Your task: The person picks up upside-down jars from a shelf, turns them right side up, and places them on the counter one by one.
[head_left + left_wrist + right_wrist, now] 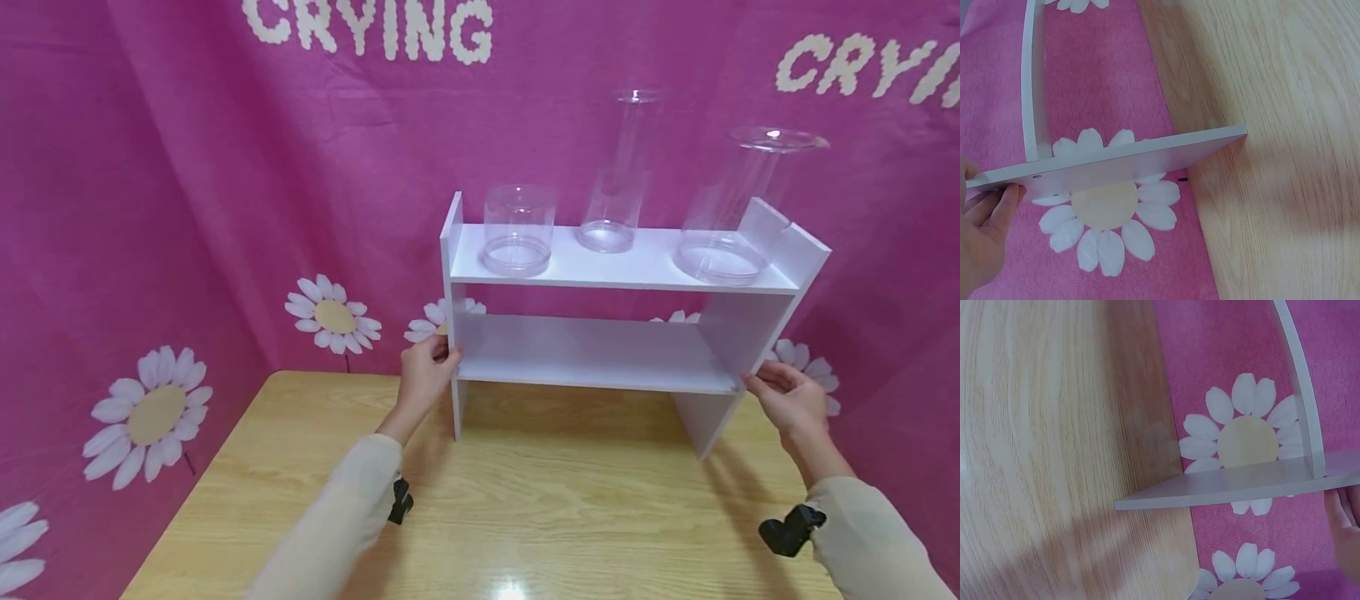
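A white two-tier desktop shelf (pixel 585 350) stands at the back of the wooden table. My left hand (pixel 426 375) grips its left side panel (pixel 1129 159) near the lower board, thumb on the front edge and fingers on the outer face. At the other end my right hand (pixel 797 402) holds the right side panel (pixel 1222 486) at about the same height, its fingers partly hidden behind the panel. Three clear vessels sit on the top board: a short wide cylinder (pixel 519 233), a tall narrow-necked one (pixel 611 208), and a broad-based flask (pixel 723 237) with a flared rim.
Light wood-grain tabletop (pixel 525 517) spreads out before the shelf. Behind and to the left hangs a pink cloth (pixel 315 167) printed with daisies and white lettering. Black wrist mounts (pixel 791 532) sit at both cuffs.
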A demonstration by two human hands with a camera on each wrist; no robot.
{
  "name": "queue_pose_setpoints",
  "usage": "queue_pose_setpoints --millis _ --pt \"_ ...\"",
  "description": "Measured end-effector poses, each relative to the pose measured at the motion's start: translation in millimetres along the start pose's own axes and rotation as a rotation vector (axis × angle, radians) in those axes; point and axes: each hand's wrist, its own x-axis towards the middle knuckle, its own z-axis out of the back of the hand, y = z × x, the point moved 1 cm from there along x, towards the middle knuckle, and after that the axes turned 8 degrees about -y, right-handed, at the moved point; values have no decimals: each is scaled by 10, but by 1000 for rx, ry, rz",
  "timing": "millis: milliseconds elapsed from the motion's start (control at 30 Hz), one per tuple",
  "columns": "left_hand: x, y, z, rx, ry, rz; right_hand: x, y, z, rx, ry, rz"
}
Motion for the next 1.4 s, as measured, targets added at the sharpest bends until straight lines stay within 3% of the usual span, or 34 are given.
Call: queue_pose_setpoints --millis 200,333,600,1000,1233,1400 --pt "-27 104 128 25 -19 -30 -62 -1 -84 -82 5 53" --pt "-24 155 218 25 -31 -43 -83 17 -162 -51 24 75" --pt "3 241 429 39 -75 -52 -130 64 -333 -149 86 105" --pt "22 417 767 119 -120 -85 -289 126 -628 -287 106 147" --pt "27 476 933 148 -120 -82 -345 128 -777 -324 114 204" --pt "44 495 993 165 -115 -102 -394 141 -839 -365 104 188"
